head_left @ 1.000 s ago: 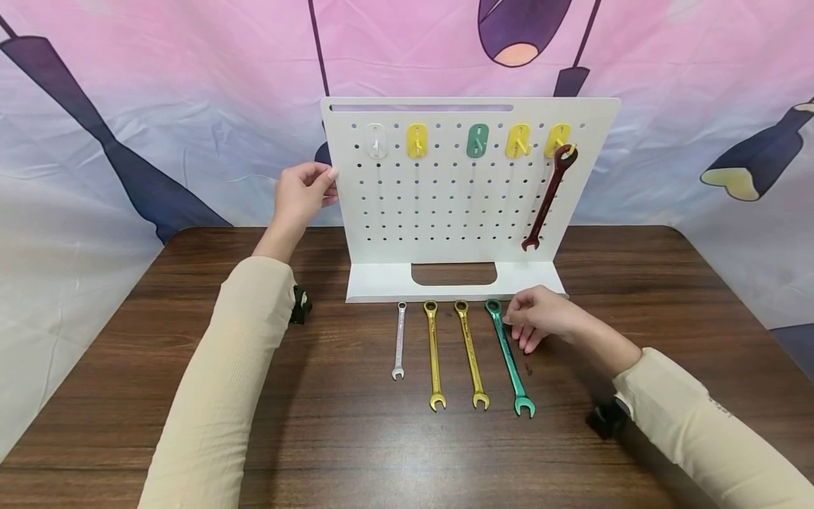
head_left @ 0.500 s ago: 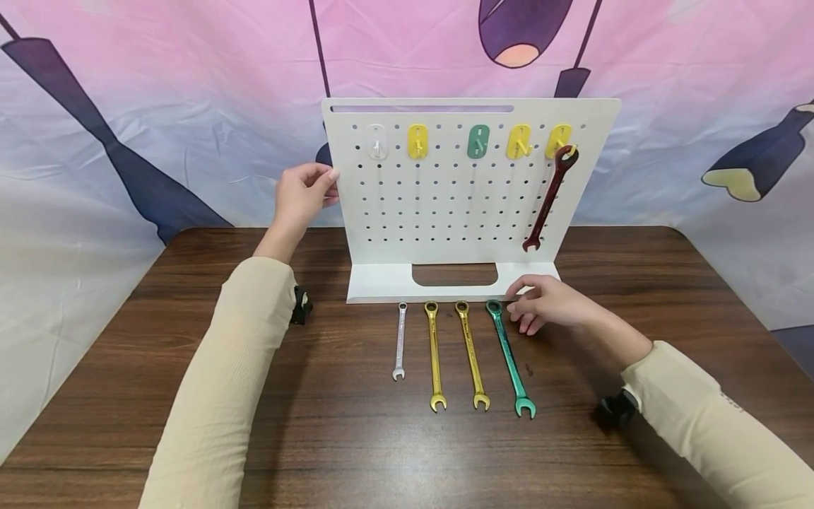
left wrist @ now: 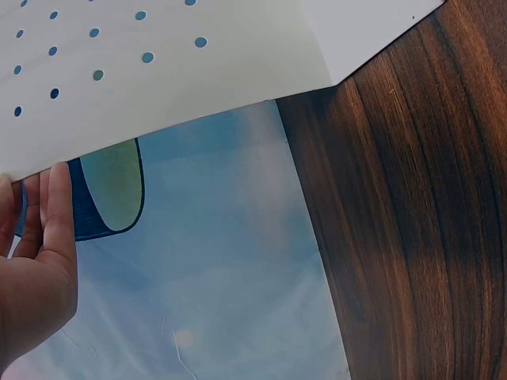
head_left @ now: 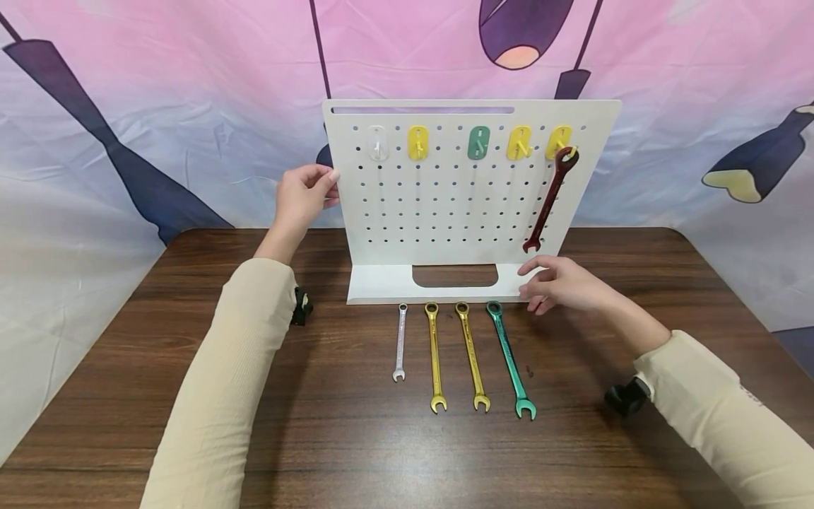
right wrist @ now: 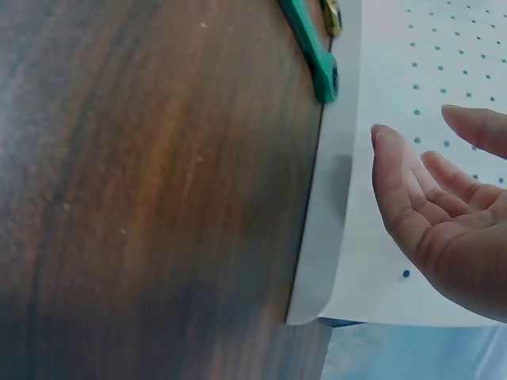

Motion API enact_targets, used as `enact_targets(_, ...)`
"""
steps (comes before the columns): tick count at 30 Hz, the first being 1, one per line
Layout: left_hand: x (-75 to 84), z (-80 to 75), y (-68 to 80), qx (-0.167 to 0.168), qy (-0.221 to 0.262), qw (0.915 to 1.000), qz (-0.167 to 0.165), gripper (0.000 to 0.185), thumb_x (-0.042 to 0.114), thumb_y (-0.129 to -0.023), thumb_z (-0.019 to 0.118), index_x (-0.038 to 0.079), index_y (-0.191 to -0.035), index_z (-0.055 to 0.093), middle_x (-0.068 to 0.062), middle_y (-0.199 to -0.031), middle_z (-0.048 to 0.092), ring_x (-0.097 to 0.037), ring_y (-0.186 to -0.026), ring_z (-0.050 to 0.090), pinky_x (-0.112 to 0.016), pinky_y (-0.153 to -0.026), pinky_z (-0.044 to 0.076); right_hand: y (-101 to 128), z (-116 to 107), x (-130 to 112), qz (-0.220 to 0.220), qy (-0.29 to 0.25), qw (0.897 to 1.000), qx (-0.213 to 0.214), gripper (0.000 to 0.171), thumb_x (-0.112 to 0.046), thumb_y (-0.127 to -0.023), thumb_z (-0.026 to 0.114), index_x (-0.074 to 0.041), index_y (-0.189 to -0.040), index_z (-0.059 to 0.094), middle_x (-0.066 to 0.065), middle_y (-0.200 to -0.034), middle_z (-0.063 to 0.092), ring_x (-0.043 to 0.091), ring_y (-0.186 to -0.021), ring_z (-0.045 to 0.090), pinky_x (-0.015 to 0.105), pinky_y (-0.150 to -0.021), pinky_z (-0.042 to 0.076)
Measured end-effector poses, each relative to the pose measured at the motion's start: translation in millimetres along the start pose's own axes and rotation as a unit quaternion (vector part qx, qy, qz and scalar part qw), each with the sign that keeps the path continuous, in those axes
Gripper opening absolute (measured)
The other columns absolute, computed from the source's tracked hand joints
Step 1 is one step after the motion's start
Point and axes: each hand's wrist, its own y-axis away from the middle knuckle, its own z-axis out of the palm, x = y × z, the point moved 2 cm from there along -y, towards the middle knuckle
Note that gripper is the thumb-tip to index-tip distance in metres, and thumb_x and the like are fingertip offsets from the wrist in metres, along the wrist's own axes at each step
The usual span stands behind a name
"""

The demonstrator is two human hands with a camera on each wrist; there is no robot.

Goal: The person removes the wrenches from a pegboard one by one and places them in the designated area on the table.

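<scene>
A white pegboard (head_left: 445, 205) stands upright on the brown table (head_left: 318, 452). My left hand (head_left: 304, 194) grips its left edge, thumb in front and fingers behind; the left wrist view shows those fingers (left wrist: 47, 214) along the board's edge (left wrist: 158, 71). My right hand (head_left: 550, 284) hovers open and holds nothing, at the right corner of the board's base (right wrist: 341, 198). A dark red wrench (head_left: 549, 198) hangs from the rightmost yellow hook (head_left: 559, 141). In front of the base lie a silver wrench (head_left: 399, 341), two gold wrenches (head_left: 434, 353) (head_left: 472, 353) and a green wrench (head_left: 509, 357).
The other hooks on the top row are bare: a clear one (head_left: 377, 142), a yellow one (head_left: 417, 142), a green one (head_left: 478, 141) and a yellow one (head_left: 520, 142). A pink and blue cloth backdrop (head_left: 159, 106) hangs behind the table.
My right hand has left the spot beside the green wrench's ring end and moved up and right to the base's right corner. The left hand and the wrenches have stayed put.
</scene>
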Motion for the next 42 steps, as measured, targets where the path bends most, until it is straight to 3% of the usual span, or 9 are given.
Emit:
enact_targets(10,0.0,-0.2,-0.5,0.002,0.001,1.0000,0.005,0.029,0.022,-0.091,0.057,-0.005,-0.102,0.062,-0.007,-0.083,0.060,-0.011,-0.075,0.060,-0.023,-0.074,0.056,4.5,-19.9,-11.0,-0.012,0.047,0.997,0.067,0.039,-0.010,-0.091,0.057,0.008,-0.122,0.042,0.022,-0.097,0.061,0.026,-0.079,0.062,0.040,-0.071,0.057)
enact_targets(25,-1.7,-0.4,0.3,0.002,-0.003,1.0000,0.001,0.030,0.023,-0.091,0.056,-0.004,-0.102,0.062,-0.007,-0.084,0.059,-0.012,-0.076,0.059,-0.024,-0.075,0.056,9.0,-48.1,-29.5,-0.014,0.039,0.988,0.149,0.041,-0.017,-0.095,0.052,0.005,-0.127,0.038,0.017,-0.112,0.053,0.005,-0.085,0.058,0.025,-0.076,0.054)
enact_targets(34,-1.1,-0.4,0.9,0.002,0.000,1.0000,0.001,0.029,0.021,-0.091,0.057,-0.005,-0.102,0.062,-0.007,-0.083,0.059,-0.012,-0.075,0.059,-0.024,-0.074,0.056,6.6,-57.6,-41.9,-0.017,0.064,0.982,0.179,0.047,-0.024,-0.094,0.053,0.001,-0.130,0.036,0.019,-0.122,0.046,0.020,-0.099,0.055,0.020,-0.076,0.053)
enact_targets(42,-1.0,-0.5,0.3,0.001,-0.002,1.0000,0.007,0.029,0.022,-0.091,0.057,-0.005,-0.102,0.062,-0.007,-0.083,0.060,-0.012,-0.075,0.059,-0.023,-0.074,0.056,1.5,-61.8,-53.9,-0.038,0.050,0.978,0.198,0.051,-0.023,-0.094,0.052,0.002,-0.134,0.030,0.021,-0.124,0.044,0.021,-0.103,0.054,0.023,-0.082,0.052)
